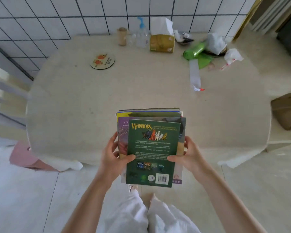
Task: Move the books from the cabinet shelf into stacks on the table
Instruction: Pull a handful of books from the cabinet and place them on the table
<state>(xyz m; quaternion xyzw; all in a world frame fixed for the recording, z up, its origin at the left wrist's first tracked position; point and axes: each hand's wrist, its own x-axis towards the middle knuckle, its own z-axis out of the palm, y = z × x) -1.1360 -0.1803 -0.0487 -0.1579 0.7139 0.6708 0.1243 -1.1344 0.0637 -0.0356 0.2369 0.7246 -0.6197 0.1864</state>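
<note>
I hold a stack of several books [151,148] in front of me, over the near edge of the table [74,101]. The top one is a green "Warriors" book with its back cover up, a barcode near its lower edge. A purple-covered book and others show beneath it. My left hand [114,155] grips the stack's left side, thumb on the green cover. My right hand [186,153] grips the right side the same way. The cabinet shelf is not in view.
At the table's far side stand a tissue box [161,42], a spray bottle [142,33], a cardboard tube [122,36], a round coaster [102,61], a green object with plastic bags [202,51] and a plastic strip [195,76]. A pink stool [25,158] is at the left.
</note>
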